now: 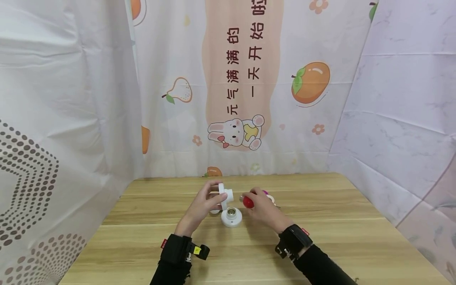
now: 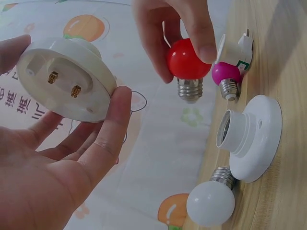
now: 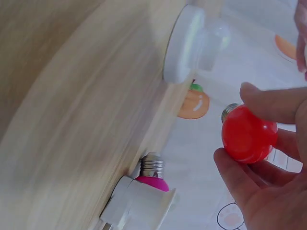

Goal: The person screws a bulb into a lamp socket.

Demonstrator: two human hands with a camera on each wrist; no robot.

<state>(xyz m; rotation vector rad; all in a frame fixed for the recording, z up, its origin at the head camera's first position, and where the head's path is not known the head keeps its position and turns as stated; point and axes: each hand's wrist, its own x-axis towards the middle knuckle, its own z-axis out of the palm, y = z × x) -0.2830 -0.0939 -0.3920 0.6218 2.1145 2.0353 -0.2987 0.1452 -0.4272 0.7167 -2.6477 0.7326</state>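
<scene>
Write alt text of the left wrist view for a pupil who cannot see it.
The left hand holds a white lamp holder, two brass-coloured terminals showing; the right hand holds a red bulb, screw base exposed. On the wooden table are another lamp holder, a white bulb, a magenta bulb and a white plug.

Toward the table's (image 1: 139,241) far edge, the left grip (image 1: 204,202) holds a white socket (image 1: 228,195), the right grip (image 1: 263,206) a red bulb (image 1: 248,202).

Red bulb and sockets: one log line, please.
left hand: holds raised socket | right hand: holds red bulb | lower socket: on table, no bulb | white bulb, purple bulb: on table
</scene>
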